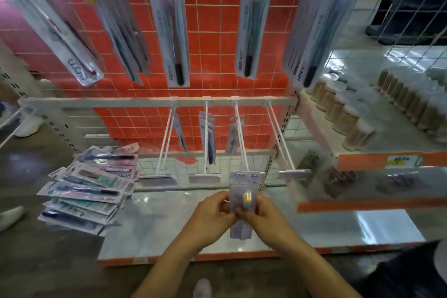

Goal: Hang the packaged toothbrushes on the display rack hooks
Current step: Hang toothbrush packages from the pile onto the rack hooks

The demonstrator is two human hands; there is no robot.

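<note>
Glossy clear plastic on the pack [242, 203] in the hands, catching light over a printed card back. The hooks [242, 138] are smooth white-coated wire, and so is the grid [212, 39]. The shelf [169, 225] below is polished metal, mirror-bright. The pile [92, 191] at the left shines the same: slick plastic fronts, matt paper edges. The floor [36, 249] looks dull grey.
</note>
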